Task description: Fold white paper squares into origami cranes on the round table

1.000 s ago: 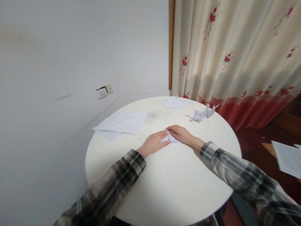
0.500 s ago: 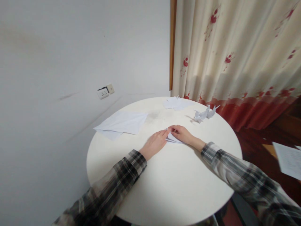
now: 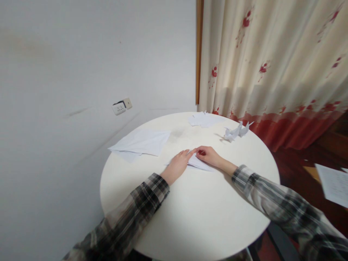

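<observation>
A folded sheet of white paper [image 3: 199, 164] lies on the round white table [image 3: 187, 210], partly hidden under both hands. My left hand [image 3: 178, 166] rests across its left part with fingers stretched out, the forefinger reaching toward the right fingertips. At the paper's upper edge my right hand [image 3: 210, 156] has its thumb and fingers closed in a pinch. The fold under the fingertips is too small to make out. White folded-paper figures, seemingly cranes [image 3: 232, 134], stand beyond my right hand.
Larger white paper sheets [image 3: 144, 141] overlap at the table's left side. More paper pieces [image 3: 203, 119] lie at the far edge. A wall with a socket [image 3: 119, 108] borders the left; a flowered curtain [image 3: 269, 72] hangs behind. Printed paper [image 3: 333, 185] shows at right.
The folded paper has turned or shifted, and more of it shows between and left of my hands. My left hand has slid slightly left; my right hand has barely moved.
</observation>
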`<state>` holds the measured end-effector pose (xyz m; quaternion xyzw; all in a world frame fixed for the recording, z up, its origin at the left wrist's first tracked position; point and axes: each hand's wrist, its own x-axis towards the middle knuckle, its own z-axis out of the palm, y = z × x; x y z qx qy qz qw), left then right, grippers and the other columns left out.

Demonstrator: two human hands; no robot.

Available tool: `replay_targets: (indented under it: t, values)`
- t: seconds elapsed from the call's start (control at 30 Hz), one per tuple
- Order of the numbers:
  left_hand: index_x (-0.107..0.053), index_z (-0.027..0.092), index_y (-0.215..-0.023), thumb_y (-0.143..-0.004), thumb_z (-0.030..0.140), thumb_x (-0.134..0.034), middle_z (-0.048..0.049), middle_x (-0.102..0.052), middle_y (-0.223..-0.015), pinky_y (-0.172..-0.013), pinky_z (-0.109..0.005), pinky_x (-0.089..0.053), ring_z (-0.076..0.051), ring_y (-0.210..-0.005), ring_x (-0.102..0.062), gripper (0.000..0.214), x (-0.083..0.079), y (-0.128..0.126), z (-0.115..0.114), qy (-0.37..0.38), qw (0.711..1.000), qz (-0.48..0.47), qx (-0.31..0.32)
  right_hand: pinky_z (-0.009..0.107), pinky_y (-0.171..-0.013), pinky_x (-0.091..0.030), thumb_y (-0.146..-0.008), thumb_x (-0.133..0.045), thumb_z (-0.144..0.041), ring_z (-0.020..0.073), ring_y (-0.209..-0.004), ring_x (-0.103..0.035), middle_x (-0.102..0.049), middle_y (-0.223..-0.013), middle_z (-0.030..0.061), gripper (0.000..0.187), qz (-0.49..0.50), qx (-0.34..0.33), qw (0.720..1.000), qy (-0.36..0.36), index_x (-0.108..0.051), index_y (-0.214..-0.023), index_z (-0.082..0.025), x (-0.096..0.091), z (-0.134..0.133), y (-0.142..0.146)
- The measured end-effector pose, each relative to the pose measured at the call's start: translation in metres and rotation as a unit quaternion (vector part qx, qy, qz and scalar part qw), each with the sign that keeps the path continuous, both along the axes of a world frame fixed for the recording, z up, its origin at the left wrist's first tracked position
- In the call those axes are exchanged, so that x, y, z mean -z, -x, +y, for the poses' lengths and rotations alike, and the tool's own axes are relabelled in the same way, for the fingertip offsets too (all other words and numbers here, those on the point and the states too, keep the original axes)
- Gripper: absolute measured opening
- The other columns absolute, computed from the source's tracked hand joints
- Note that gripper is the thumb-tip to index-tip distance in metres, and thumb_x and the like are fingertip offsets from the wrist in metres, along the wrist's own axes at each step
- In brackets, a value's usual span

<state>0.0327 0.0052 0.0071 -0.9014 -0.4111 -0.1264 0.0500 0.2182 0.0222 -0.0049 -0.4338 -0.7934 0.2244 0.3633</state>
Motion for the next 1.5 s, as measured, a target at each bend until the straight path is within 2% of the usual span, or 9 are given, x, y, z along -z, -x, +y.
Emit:
replay_targets:
  t: [0.2,0.37,0.57,0.73,0.83,1.0,1.2,1.33,1.5]
  values:
    - [-0.040,0.020,-0.128,-0.073,-0.003,-0.033,-0.0100,-0.052,-0.122,-0.097,-0.033,-0.037,-0.018,-0.112,-0.048,0.059,-0.001,0.003,0.002,0.039,0.997,-0.055,0.026,0.027,-0.073,-0.045,-0.074,-0.052,-0.016,0.0134,-0.075,-0.058,-0.066,-0.086,0.0049,0.018,0.031,-0.017,0.999,0.014,-0.065,-0.087,-0.015,-0.001,0.001,-0.001]
    - [-0.050,0.020,-0.119,-0.068,-0.005,-0.033,-0.0062,-0.054,-0.121,-0.099,-0.033,-0.037,-0.016,-0.112,-0.049,0.059,-0.001,0.006,0.005,0.074,0.986,-0.144,0.022,0.028,-0.070,-0.045,-0.076,-0.054,-0.031,0.0142,-0.074,-0.058,-0.065,-0.081,0.0046,0.020,0.098,-0.034,0.993,0.065,-0.063,-0.082,-0.014,-0.007,-0.004,-0.001]
    - [-0.052,0.013,-0.117,-0.064,-0.005,-0.033,-0.0073,-0.054,-0.121,-0.102,-0.034,-0.034,-0.017,-0.112,-0.048,0.059,-0.004,0.011,0.009,0.042,0.962,-0.270,-0.018,0.031,-0.078,-0.047,-0.082,-0.039,-0.050,0.0158,-0.089,-0.058,-0.057,-0.110,0.0096,0.046,0.291,-0.095,0.943,0.132,-0.047,-0.115,-0.019,-0.013,-0.010,-0.001]
    - [-0.049,0.014,-0.120,-0.064,-0.005,-0.033,-0.0069,-0.053,-0.122,-0.103,-0.035,-0.033,-0.018,-0.113,-0.047,0.062,-0.007,0.012,0.009,0.044,0.948,-0.312,-0.048,0.034,-0.089,-0.042,-0.067,-0.065,-0.041,0.0181,-0.101,-0.054,-0.055,-0.113,0.0090,0.057,0.253,-0.170,0.939,0.159,-0.045,-0.116,-0.019,-0.012,-0.014,0.011]
    - [-0.050,0.014,-0.120,-0.063,-0.005,-0.033,-0.0060,-0.053,-0.123,-0.105,-0.035,-0.031,-0.017,-0.114,-0.047,0.062,-0.008,0.007,0.008,0.068,0.936,-0.342,-0.043,0.035,-0.088,-0.043,-0.071,-0.061,-0.038,0.0180,-0.098,-0.054,-0.056,-0.113,0.0092,0.051,0.228,-0.123,0.955,0.146,-0.045,-0.115,-0.016,-0.007,-0.014,0.019]
    - [-0.057,0.018,-0.110,-0.068,-0.002,-0.036,-0.0025,-0.059,-0.115,-0.101,-0.036,-0.035,-0.017,-0.109,-0.051,0.051,-0.007,-0.003,0.010,0.176,0.874,-0.447,-0.069,0.035,-0.081,-0.045,-0.075,-0.055,-0.033,0.0185,-0.087,-0.057,-0.062,-0.102,0.0057,0.037,0.167,-0.007,0.981,0.097,-0.051,-0.108,-0.017,0.001,-0.008,0.021]
    - [-0.060,0.015,-0.103,-0.071,0.009,-0.044,-0.0055,-0.063,-0.107,-0.084,-0.031,-0.046,-0.019,-0.094,-0.058,0.036,-0.002,-0.003,0.016,0.310,0.761,-0.565,-0.080,0.033,-0.085,-0.043,-0.071,-0.045,-0.015,0.0168,-0.096,-0.054,-0.061,-0.105,0.0029,0.037,0.205,0.004,0.976,0.077,-0.054,-0.106,-0.020,0.004,-0.003,0.018]
    - [-0.059,0.016,-0.103,-0.070,0.011,-0.046,-0.0045,-0.065,-0.100,-0.072,-0.027,-0.048,-0.017,-0.084,-0.060,0.036,0.000,0.000,0.016,0.344,0.735,-0.582,-0.063,0.031,-0.086,-0.043,-0.065,-0.043,-0.009,0.0162,-0.101,-0.053,-0.060,-0.107,0.0041,0.039,0.234,0.029,0.969,0.074,-0.056,-0.100,-0.019,0.004,-0.001,0.017]
    - [-0.058,0.016,-0.100,-0.067,0.011,-0.046,-0.0035,-0.065,-0.090,-0.061,-0.024,-0.046,-0.015,-0.072,-0.059,0.036,0.006,0.002,0.020,0.363,0.717,-0.593,-0.045,0.030,-0.076,-0.046,-0.063,-0.043,-0.009,0.0161,-0.089,-0.058,-0.062,-0.103,0.0049,0.038,0.255,0.021,0.963,0.081,-0.057,-0.096,-0.018,0.001,-0.002,0.015]
